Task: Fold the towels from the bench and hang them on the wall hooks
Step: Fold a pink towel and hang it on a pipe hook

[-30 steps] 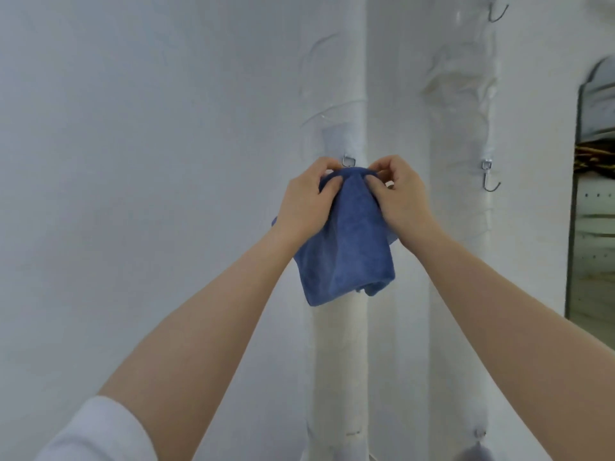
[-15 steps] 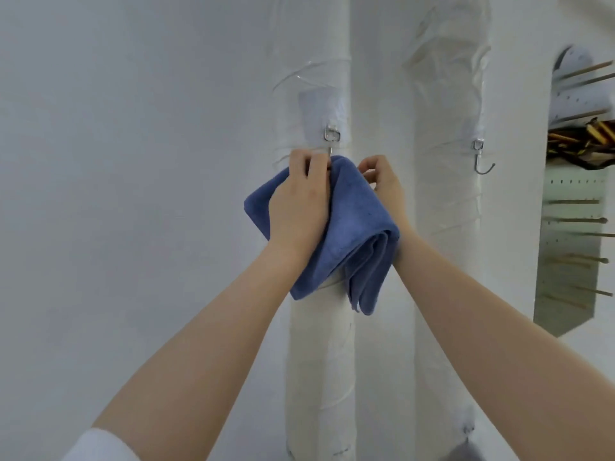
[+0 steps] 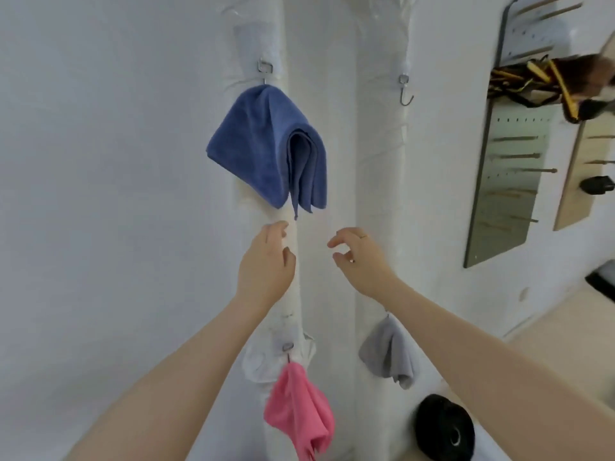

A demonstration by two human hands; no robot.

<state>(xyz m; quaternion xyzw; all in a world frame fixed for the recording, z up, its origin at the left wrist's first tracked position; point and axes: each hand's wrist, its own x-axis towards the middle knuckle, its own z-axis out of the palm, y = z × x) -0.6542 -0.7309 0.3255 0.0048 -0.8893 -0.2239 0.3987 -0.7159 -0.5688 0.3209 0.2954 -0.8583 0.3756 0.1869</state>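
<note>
A folded blue towel (image 3: 266,144) hangs by itself from a metal hook (image 3: 265,68) on the left white wrapped pillar. My left hand (image 3: 266,261) is just below the towel, fingers relaxed, holding nothing. My right hand (image 3: 357,257) hovers beside it with loosely curled fingers, also empty. An empty hook (image 3: 406,91) sits on the right pillar at about the same height. Lower down, a pink towel (image 3: 299,414) hangs from a hook (image 3: 288,348) on the left pillar and a grey towel (image 3: 387,354) hangs on the right pillar.
A metal pegboard (image 3: 509,154) with wooden pegs stands to the right, with a dark striped cloth (image 3: 545,81) draped over its upper pegs. A black round object (image 3: 444,427) lies low beside the right pillar. White wall fills the left side.
Both hands have let go of the blue towel and dropped below it. The towel now hangs from the hook. The view has tilted down, showing the pink and grey towels.
</note>
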